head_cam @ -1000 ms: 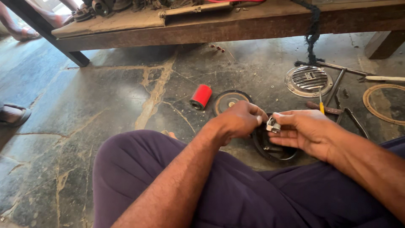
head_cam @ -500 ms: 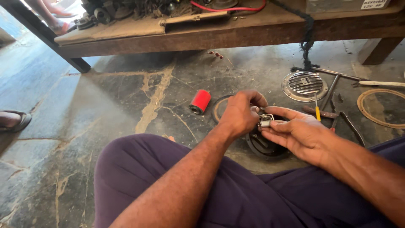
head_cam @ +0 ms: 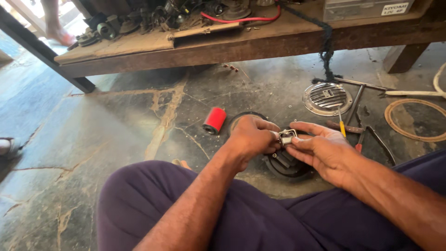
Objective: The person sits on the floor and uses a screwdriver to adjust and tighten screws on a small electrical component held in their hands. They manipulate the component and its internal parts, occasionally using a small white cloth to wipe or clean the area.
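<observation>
While the left hand (head_cam: pixel 251 137) and right hand (head_cam: pixel 320 148) pinch a small metal bracket (head_cam: pixel 287 137) between fingertips, a black round housing (head_cam: pixel 285 163) lies beneath, a red spool (head_cam: pixel 215 120) nearby.

Small silver metal part (head_cam: pixel 287 136) pinched between both hands' fingers (head_cam: pixel 304 141).

Bright daylight from upper left, soft shadows under bench, sharp focus throughout
</observation>
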